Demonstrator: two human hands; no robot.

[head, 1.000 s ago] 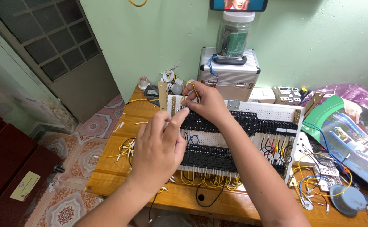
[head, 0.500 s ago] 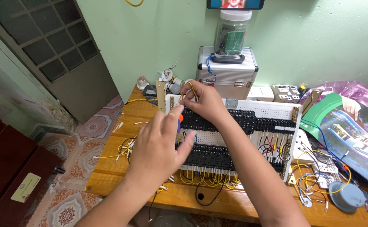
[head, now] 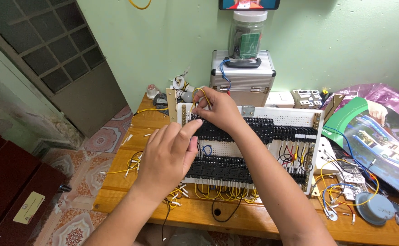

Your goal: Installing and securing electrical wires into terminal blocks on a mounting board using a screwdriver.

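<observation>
Right hand point(head: 217, 111) pinched shut on a thin yellow wire point(head: 198, 93), looped upward at the panel's point(head: 272, 119) top-left corner. Left hand point(head: 170, 152) loosely curled, forefinger resting on the black terminal row point(head: 254, 130); grip hidden. White perforated panel lying lengthwise on the wooden counter point(head: 131, 164).

We are in a home electrical workshop: a wooden bench point(head: 131, 177) carries a white wiring panel point(head: 272, 141) with black terminal rows, loose wires point(head: 345, 191), switches point(head: 306, 98) and an aluminium tool case point(head: 242, 75), over patterned floor tiles point(head: 97, 139).
</observation>
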